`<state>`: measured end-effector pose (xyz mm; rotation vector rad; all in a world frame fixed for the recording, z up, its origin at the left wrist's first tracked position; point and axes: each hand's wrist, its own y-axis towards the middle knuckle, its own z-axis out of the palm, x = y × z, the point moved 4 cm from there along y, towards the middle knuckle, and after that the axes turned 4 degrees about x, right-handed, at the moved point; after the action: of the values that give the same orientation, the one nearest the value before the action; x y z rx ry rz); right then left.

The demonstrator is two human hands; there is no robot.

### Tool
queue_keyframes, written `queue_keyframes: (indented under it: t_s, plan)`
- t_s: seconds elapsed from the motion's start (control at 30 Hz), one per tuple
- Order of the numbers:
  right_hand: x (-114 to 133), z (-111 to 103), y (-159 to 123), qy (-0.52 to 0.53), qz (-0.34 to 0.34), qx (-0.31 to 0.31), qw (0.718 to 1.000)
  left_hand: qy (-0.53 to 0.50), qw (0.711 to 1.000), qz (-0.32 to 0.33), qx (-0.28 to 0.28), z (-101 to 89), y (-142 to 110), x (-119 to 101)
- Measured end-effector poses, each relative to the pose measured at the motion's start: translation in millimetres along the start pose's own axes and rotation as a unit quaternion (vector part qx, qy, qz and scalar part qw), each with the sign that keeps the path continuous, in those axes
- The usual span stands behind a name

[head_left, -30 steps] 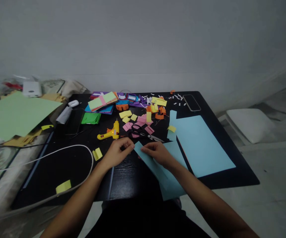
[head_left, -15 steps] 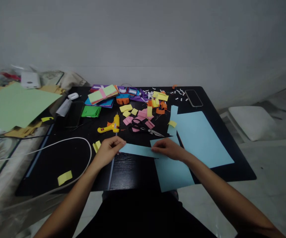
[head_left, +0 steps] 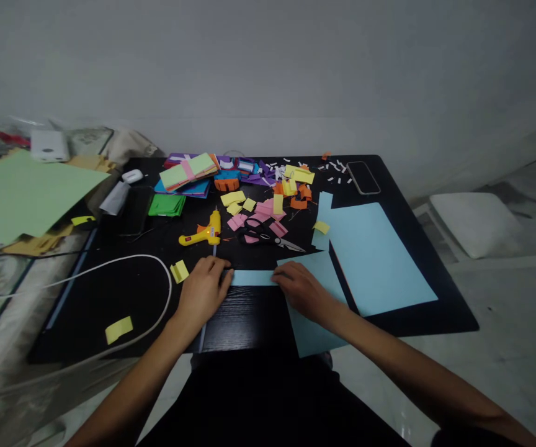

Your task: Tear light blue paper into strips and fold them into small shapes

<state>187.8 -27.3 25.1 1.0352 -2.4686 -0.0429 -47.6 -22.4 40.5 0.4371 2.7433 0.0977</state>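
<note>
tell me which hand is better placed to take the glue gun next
Probably the left hand: the glue gun lies just beyond it. The right hand is farther off, at the other end of the strip.

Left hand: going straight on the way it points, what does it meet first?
Likely the scissors, handle end first, ahead of the left hand and among the pink paper scraps; depth is hard to judge.
</note>
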Motion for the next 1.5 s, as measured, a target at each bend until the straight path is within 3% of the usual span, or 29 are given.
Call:
queue_keyframes:
  t_s: [0.07,0.17,0.27,0.47,1.03,1.3,1.5]
  plan:
    - [1,4,-1,-0.001,-0.009,0.005,1.0,0.009,0.999,0.052,-0.012,4.8,-4,-10]
    - [1,6,0,-0.006,-0.015,0.02,1.0,-0.012,0.987,0.16,0.02,17.0,-9,-28]
    - [2,6,0,-0.009,-0.02,0.03,0.999,-0.012,0.979,0.2,0.039,28.5,-12,-35]
    - [11,5,-1,-0.014,-0.035,0.03,0.999,-0.007,0.98,0.191,0.046,39.1,-14,-35]
    - [9,5,-1,0.002,-0.007,0.052,0.999,0.027,0.981,0.19,0.017,41.0,-10,-38]
    - [10,4,1,-0.087,0.072,0.091,0.989,0.07,0.983,0.166,0.045,42.1,-12,-47]
    - [-5,-11,-22,-0.089,0.114,0.056,0.988,0.049,0.985,0.155,0.053,43.2,-13,-46]
